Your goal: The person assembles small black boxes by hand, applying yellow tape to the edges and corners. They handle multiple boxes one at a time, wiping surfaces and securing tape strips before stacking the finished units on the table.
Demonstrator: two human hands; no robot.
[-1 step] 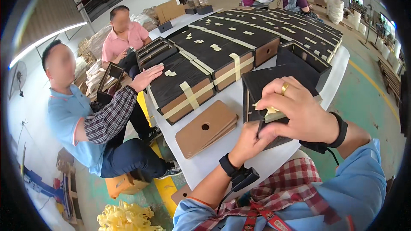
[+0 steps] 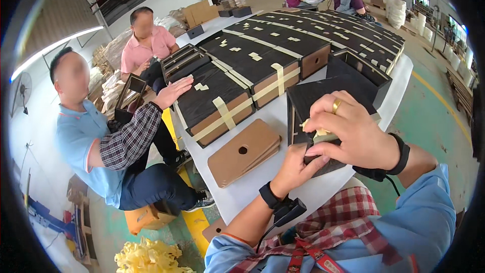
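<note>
Head view: together at four o'clock, right hand (image 2: 351, 134) pinches a pale scrap (image 2: 321, 132), left hand (image 2: 294, 171) grip unclear; slipping fingers could scuff the black box (image 2: 318, 92).

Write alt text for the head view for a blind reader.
The wearer's right hand curls over a pale scrap at the edge of a black box, the left hand close beside it. On the white table lie brown panels and taped boxes, a co-worker's hand on one.

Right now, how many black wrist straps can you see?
2: one strap just behind the wearer's left hand, another strap just behind the right hand. Others may be hidden.
</note>
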